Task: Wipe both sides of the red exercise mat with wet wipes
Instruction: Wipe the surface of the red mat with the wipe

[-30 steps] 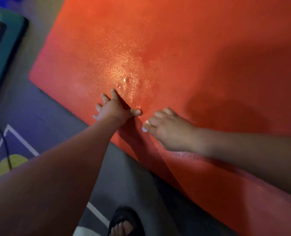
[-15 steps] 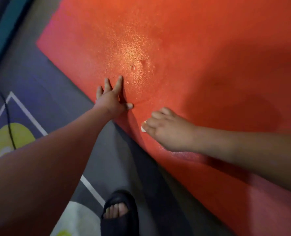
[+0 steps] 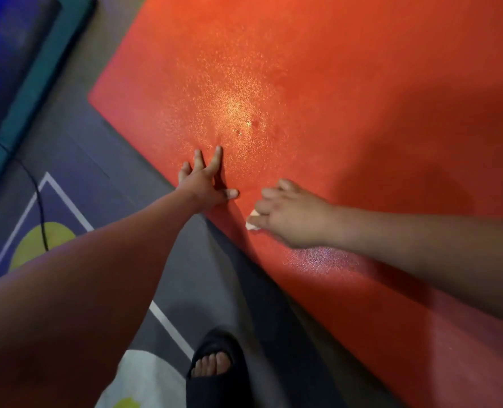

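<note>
The red exercise mat (image 3: 347, 83) lies flat on the floor and fills the upper right of the head view. A glossy patch shines near its middle. My left hand (image 3: 204, 184) presses flat on the mat near its front edge, fingers straight and spread. My right hand (image 3: 291, 213) lies just to the right of it, fingers curled over a small white wet wipe (image 3: 251, 223) held against the mat. Only a corner of the wipe shows under the fingers.
Grey floor (image 3: 120, 172) with white lines and yellow-green shapes borders the mat at the left. A black cable (image 3: 40, 207) runs across it. A teal-edged dark pad (image 3: 23, 83) lies at the far left. My foot in a black sandal (image 3: 215, 369) stands near the mat's edge.
My left hand has slid forward along the mat's edge and its fingers have straightened. My right hand with the wipe has stayed close beside it. The camera has shifted a little.
</note>
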Demonstrator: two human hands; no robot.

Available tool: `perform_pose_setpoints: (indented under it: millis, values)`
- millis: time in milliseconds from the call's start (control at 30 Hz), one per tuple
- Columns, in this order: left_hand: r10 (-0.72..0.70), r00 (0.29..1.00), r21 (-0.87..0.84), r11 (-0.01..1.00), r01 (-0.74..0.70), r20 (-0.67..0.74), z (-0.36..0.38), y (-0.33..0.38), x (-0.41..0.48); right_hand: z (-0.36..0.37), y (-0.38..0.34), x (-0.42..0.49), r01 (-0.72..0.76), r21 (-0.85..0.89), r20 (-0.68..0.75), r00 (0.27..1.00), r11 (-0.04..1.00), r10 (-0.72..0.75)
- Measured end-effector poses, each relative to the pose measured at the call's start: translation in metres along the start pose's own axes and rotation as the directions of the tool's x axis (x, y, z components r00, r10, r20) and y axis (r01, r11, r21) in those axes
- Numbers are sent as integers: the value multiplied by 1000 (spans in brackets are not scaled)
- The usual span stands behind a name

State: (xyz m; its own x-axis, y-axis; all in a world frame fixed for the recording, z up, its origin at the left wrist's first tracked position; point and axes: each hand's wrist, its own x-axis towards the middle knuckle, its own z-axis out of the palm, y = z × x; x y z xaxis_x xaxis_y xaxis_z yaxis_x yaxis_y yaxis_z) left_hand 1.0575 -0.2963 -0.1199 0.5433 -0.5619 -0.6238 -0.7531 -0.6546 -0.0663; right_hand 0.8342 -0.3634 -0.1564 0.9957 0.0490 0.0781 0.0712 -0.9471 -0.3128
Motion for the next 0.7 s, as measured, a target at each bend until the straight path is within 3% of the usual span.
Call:
perform_pose_setpoints:
  millis: [100,167,200,233,300,400,467,500,567,633,700]
  values:
    - [-1,1000,4,1000,1,23,-6,4,-4,-22,57,9,-282,-114,-79,958,953,274]
    - [5,999,39,999,-6,31,-10,5,-4,-33,89,13,-509,-142,-130,860,849,494]
    - [1,999,57,998,-3,34,-10,5,-3,-33,93,15,-559,-150,-171,827,816,535]
    - [-2,1000,68,998,0,31,-10,4,-2,-28,88,16,-573,-130,-207,813,809,543]
    - [6,1000,79,997,-7,15,-6,5,2,-9,60,14,-489,-56,-233,854,870,465]
    - [46,999,102,994,-45,-5,-4,-4,12,15,-2,6,-91,-19,-145,986,996,88]
    - [120,993,155,981,-117,-12,-6,-17,18,13,-12,7,75,-47,-100,992,996,-80]
    - [154,988,180,972,-149,-15,-7,-26,22,8,-3,14,90,-105,-108,989,990,-102]
    - [220,974,186,961,-205,-62,-7,-41,24,1,31,33,-72,-200,-152,988,977,41]
    - [255,952,138,963,-233,-168,-6,-54,22,-8,61,49,-333,-169,-237,927,928,289]
    - [232,931,113,972,-208,-281,-2,-65,21,-5,51,61,-429,-101,-235,887,898,398]
